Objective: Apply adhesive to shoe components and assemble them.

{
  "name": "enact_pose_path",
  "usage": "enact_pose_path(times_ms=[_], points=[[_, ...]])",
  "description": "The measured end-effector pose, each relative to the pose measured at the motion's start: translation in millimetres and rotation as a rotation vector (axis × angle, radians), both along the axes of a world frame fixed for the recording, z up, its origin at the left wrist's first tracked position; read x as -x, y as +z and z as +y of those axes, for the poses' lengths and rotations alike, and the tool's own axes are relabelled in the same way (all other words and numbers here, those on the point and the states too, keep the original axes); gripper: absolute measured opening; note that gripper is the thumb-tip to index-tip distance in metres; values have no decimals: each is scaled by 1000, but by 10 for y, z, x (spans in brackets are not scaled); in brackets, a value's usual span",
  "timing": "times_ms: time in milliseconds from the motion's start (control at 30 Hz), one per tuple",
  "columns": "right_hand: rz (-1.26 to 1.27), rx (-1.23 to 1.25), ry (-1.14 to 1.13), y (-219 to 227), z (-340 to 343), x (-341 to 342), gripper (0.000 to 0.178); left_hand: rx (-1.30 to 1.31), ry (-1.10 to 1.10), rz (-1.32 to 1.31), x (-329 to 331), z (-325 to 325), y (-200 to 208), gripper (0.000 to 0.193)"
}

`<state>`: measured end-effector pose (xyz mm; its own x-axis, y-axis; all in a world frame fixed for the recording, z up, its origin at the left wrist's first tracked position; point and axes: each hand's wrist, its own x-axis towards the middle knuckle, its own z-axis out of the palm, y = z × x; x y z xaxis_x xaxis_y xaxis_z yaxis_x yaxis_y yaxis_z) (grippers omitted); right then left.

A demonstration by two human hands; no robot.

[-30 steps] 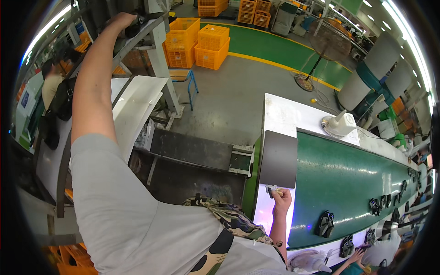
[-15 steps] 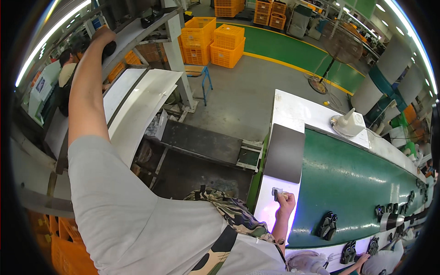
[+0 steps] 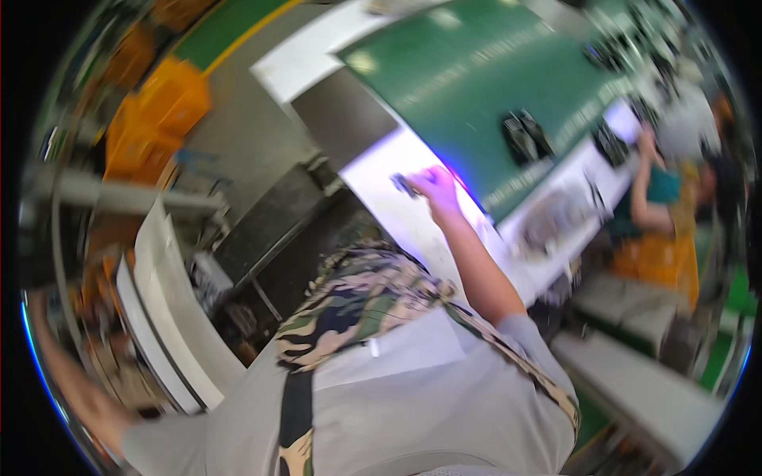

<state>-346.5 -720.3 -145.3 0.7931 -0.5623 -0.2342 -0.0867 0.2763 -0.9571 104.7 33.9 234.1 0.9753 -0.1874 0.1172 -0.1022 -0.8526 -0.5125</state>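
Observation:
My right hand (image 3: 436,187) is closed over the lit white table surface, next to the green conveyor belt (image 3: 444,103). A small grey-and-dark piece (image 3: 403,185) sticks out of its fingers, too blurred to name. Far out at the left rim, my left hand (image 3: 36,305) ends a stretched arm. Its fingers are smeared, so what they do is hidden. A pair of black sandals (image 3: 525,136) lies on the belt, beyond my right hand. A dark flat panel (image 3: 343,111) lies on the white table, farther off than that hand.
White curved boards (image 3: 171,301) stand between my left arm and my body. Orange crates (image 3: 163,111) are stacked at the far left. On the right, a person in a yellow-and-green apron (image 3: 667,194) reaches toward more dark footwear (image 3: 611,144) on the white ledge.
The view has swung right, smearing the picture. My left arm, earlier raised to a shelf at the upper left, now stretches low at the left rim. My right hand still grips the small piece.

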Motion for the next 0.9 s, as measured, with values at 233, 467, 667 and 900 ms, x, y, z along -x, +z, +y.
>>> enact_pose_path(times_ms=[233, 467, 667, 900], points=[[13, -92, -415, 46, -438, 928, 23, 400, -452, 214, -629, -3585, -321, 63], [116, -98, -798, -78, -627, 2306, 20, 547, -876, 1197, 2202, -6814, -2370, 60], [408, 183, -1066, -271, -1018, 3087, 18, 649, -326, 1798, 3147, -8548, -3887, 73], [830, 885, -839, -258, -1441, 2830, 10, 955, 124, 1819, 3823, -9983, -4620, 99]])
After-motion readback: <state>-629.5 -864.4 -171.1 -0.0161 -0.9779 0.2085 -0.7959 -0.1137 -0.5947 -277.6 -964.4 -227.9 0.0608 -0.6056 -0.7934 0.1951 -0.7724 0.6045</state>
